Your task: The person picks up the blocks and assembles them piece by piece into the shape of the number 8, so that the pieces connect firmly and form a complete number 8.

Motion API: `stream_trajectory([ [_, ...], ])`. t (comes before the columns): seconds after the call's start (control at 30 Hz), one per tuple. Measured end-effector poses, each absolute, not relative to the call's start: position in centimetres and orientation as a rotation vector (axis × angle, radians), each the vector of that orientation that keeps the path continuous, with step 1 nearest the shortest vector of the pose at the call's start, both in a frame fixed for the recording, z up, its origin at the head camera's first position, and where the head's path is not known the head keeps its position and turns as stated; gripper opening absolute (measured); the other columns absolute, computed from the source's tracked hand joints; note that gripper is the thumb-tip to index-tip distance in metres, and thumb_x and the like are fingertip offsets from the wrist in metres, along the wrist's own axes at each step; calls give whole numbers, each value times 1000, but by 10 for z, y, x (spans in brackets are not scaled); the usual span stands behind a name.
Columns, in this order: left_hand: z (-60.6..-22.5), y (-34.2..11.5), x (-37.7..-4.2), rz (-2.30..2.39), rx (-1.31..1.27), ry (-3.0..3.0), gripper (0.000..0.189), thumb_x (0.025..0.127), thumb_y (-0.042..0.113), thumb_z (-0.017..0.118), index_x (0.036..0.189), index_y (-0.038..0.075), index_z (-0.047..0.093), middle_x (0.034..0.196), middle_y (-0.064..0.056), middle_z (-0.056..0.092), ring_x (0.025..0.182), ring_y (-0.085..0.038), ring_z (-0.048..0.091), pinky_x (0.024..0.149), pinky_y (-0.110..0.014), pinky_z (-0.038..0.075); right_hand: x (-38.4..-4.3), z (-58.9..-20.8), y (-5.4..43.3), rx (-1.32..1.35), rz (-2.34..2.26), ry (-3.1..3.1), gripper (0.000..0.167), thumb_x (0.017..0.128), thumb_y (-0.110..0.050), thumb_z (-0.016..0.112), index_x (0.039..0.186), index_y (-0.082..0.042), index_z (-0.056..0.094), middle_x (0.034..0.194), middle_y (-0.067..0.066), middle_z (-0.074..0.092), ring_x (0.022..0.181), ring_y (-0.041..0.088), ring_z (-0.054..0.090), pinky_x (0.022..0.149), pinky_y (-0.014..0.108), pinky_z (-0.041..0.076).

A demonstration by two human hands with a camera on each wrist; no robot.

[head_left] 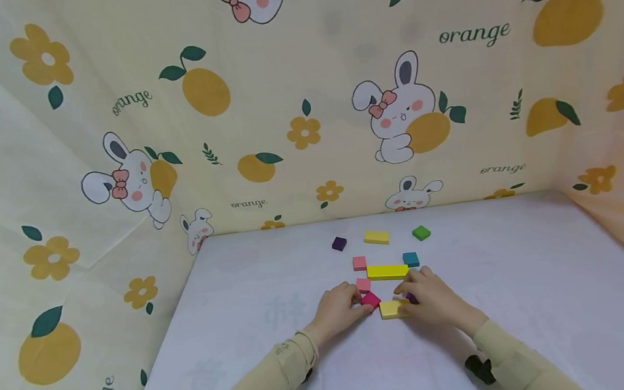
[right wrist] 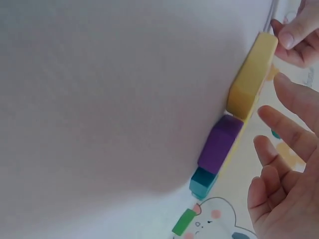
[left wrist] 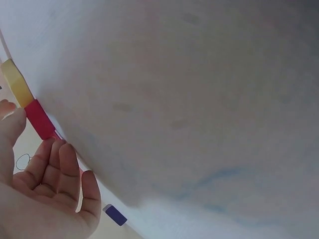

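Observation:
My left hand (head_left: 337, 310) pinches a crimson block (head_left: 371, 300) lying turned on the table, thumb at one end and fingertips at the other. A pale yellow bar (head_left: 391, 309) lies just right of that block. My right hand (right wrist: 289, 169) hovers beside the bar and a purple block (right wrist: 221, 144), fingers spread and loosely bent, holding nothing. In the head view this hand covers most of the purple block. Farther back, a pink block (head_left: 363, 285), a second pink block (head_left: 359, 263), a bright yellow bar (head_left: 388, 272) and a teal block (head_left: 410, 259) form a loose outline.
Along the back of the white table (head_left: 256, 262) lie a dark purple block (head_left: 339, 243), a yellow bar (head_left: 376, 237) and a green block (head_left: 421, 232). A patterned cloth (head_left: 343, 173) with rabbits and oranges rises behind and at both sides.

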State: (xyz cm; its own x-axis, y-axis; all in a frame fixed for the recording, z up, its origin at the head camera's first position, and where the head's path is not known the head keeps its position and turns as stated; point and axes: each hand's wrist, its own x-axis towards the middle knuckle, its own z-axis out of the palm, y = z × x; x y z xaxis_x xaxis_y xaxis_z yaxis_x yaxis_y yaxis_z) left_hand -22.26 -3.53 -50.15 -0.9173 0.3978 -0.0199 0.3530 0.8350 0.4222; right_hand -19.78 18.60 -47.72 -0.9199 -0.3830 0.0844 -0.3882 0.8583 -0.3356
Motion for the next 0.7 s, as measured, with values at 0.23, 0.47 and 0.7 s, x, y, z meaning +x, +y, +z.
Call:
stream_trajectory([
  [0.23,-501,-36,-222,666,597,2879,30,81,44,67,92,17,63,81,5,56,70,-6,46,66,-21,38,-214,-467,195,599,585,-3028,30,78,-32,73,101,-13,70,94,3,57,84,17,41,65,25,36],
  [0.47,-500,-37,-222,642,642,2900,30,81,44,68,92,16,63,82,5,58,69,-5,45,65,-19,36,-241,-458,211,545,637,-3002,31,82,-27,69,106,-7,68,100,12,60,85,23,45,68,30,39],
  [0.7,-499,-37,-221,634,646,2906,29,80,43,69,90,16,63,81,3,58,67,-6,44,64,-20,35,-274,-459,232,327,807,-2998,39,87,-26,63,116,-1,61,99,18,59,87,29,49,70,36,43],
])
